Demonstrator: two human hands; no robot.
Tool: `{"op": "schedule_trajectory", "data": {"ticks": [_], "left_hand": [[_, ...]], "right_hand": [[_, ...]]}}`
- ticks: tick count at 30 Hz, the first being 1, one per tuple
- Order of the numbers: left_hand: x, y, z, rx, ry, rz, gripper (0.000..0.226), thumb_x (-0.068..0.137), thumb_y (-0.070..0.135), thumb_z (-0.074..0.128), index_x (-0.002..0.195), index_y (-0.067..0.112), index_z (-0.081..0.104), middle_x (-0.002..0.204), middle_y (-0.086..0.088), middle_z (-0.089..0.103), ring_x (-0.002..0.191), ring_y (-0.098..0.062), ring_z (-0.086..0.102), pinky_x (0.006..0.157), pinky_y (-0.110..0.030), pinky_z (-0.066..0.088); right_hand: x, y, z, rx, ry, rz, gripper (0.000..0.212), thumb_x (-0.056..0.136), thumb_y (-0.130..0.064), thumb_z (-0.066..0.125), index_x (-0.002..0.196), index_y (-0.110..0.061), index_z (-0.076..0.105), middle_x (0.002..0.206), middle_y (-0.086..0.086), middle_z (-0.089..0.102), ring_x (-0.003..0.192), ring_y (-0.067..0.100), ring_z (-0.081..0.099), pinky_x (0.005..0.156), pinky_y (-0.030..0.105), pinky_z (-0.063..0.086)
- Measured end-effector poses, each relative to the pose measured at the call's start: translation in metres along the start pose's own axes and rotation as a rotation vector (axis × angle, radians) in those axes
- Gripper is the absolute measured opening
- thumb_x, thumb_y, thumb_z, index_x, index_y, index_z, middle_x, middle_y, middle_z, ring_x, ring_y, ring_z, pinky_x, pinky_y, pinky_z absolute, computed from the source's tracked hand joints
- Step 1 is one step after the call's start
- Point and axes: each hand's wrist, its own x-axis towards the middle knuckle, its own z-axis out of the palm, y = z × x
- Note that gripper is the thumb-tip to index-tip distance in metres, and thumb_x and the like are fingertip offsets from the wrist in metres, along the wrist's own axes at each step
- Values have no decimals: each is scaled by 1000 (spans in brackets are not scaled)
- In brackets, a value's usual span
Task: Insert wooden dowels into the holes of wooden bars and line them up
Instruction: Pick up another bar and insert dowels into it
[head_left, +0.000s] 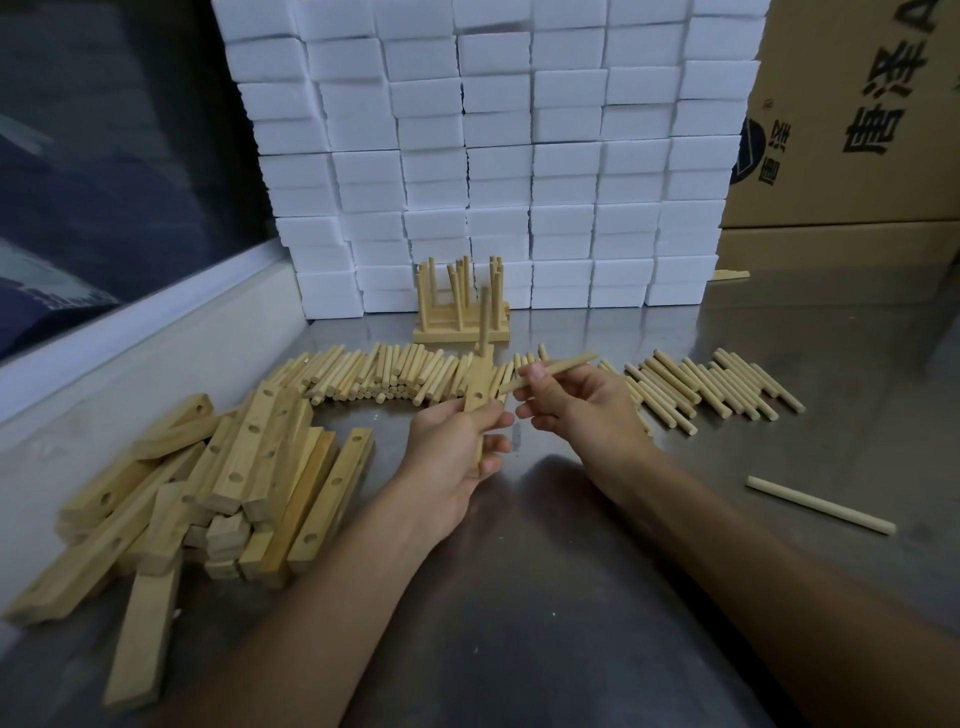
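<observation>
Two hands at work over steel table (545, 597). Left hand (452, 452), grip clamped round wooden bar (479, 395) held upright, one dowel (484, 317) already standing in upper hole. Right hand (576, 402), grip pinched on second dowel (550, 373), tip just beside bar. Loose dowels (395, 376) in row behind, more (711, 387) to right, single one (821, 505) apart. Pile of bars (208, 483) at left. Finished bars (462, 306) before white boxes (498, 156).
</observation>
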Motion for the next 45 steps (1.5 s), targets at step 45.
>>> {"op": "schedule_trajectory", "data": {"ticks": [45], "left_hand": [[-3,-9,7,64,-65,64,23,102,7,42,105,2,64,83,-13,62,50,-16,50,41,-24,38]], "right_hand": [[-6,2,10,-763,5,-391,29,99,-33,57,95,-8,72,77,-1,70,71,12,66,70,38,55]]}}
